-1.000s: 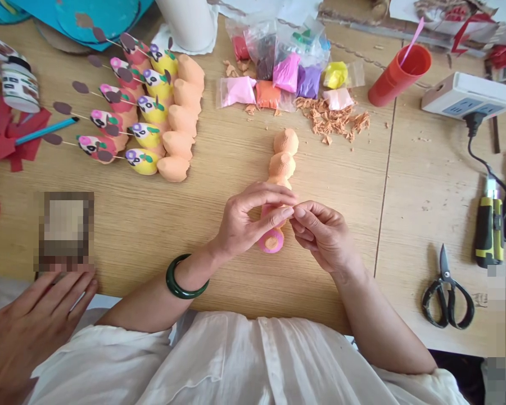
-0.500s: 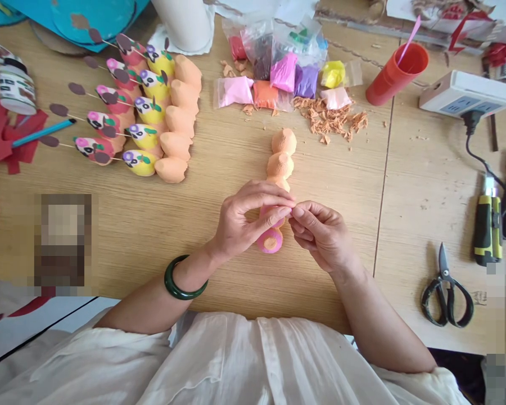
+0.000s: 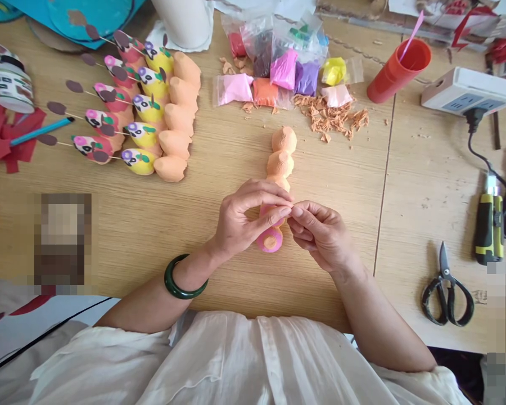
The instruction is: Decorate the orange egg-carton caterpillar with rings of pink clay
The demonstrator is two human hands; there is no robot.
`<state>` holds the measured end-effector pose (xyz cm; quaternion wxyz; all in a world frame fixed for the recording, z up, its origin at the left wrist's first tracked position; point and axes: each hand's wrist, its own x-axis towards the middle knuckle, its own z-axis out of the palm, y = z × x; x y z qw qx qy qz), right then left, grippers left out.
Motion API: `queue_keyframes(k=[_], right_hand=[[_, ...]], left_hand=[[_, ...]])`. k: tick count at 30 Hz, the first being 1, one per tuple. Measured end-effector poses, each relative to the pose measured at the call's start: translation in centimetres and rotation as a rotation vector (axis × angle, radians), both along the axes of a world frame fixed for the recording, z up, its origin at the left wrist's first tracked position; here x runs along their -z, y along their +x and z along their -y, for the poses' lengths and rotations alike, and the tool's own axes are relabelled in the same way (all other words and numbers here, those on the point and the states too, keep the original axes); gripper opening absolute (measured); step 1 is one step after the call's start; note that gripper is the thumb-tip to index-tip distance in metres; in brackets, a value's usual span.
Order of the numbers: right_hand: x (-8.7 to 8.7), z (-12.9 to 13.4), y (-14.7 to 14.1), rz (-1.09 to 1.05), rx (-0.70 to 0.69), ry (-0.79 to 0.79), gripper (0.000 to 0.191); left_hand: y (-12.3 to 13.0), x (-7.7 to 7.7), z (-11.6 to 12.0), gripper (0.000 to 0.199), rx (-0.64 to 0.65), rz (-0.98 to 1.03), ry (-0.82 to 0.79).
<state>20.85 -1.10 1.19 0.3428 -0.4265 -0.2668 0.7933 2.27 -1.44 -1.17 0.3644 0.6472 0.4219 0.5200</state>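
Fingertips of my left hand [image 3: 244,216] and my right hand [image 3: 318,228] meet in a pinch above the table's middle. Whatever is between them is too small or too hidden to name. Beneath the hands runs a row of rounded peach-coloured pieces [image 3: 283,140], pointing away from me. At its near end, a piece [image 3: 270,240] is covered in pink with a bare peach spot. My hands hide the middle of the row. Further left stand several rows of egg-like shapes, some plain peach [image 3: 171,168], some yellow [image 3: 139,161] with painted-looking faces, some red [image 3: 93,149].
Bags of coloured clay [image 3: 236,89] lie at the back beside peach shavings [image 3: 335,118]. On the right are a red cup [image 3: 398,70], a power strip [image 3: 470,93], a utility knife [image 3: 489,225] and black-handled scissors [image 3: 447,289]. A blue pen [image 3: 42,132] rests on red scraps at left.
Both hands keep nearly the same pinched position, with only slight finger movement. The view has shifted a little; the objects on the table stay in place.
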Motion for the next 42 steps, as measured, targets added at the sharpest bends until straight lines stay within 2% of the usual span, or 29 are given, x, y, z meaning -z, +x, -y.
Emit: queue_keyframes(k=[5,9,16,23,29,35,37,39,42], right_hand=[[0.1,0.0,0.0,0.0,0.001,-0.016,0.047],[0.1,-0.1,0.0,0.014,0.012,-0.004,0.048],[0.2,0.0,0.0,-0.01,-0.023,-0.021,0.047],[0.0,-0.1,-0.1,-0.005,0.003,-0.018,0.048],[0.1,-0.1,0.0,-0.007,-0.023,-0.016,0.049],[0.1,0.0,0.0,-0.01,-0.017,-0.029,0.048],[0.0,-0.1,0.0,0.004,-0.003,-0.029,0.049],[0.0,-0.3,0.1,0.038,0.024,-0.022,0.05],[0.4,-0.4,0.2,0.102,0.103,0.006,0.05]], left_hand=[[0.0,0.1,0.0,0.011,-0.027,-0.004,0.015],[-0.1,-0.1,0.1,0.016,-0.019,-0.006,-0.048],[0.1,0.0,0.0,0.005,-0.002,0.019,0.037],[-0.1,0.0,0.2,0.014,-0.018,0.014,-0.071],[-0.1,0.1,-0.1,0.005,0.023,0.01,-0.01],[0.0,0.2,0.0,0.004,0.006,0.036,-0.02],[0.0,0.1,0.1,0.009,0.003,0.042,-0.037],[-0.2,-0.1,0.1,0.013,-0.023,0.037,-0.067],[-0.9,-0.2,-0.4,0.025,-0.152,-0.013,-0.153]])
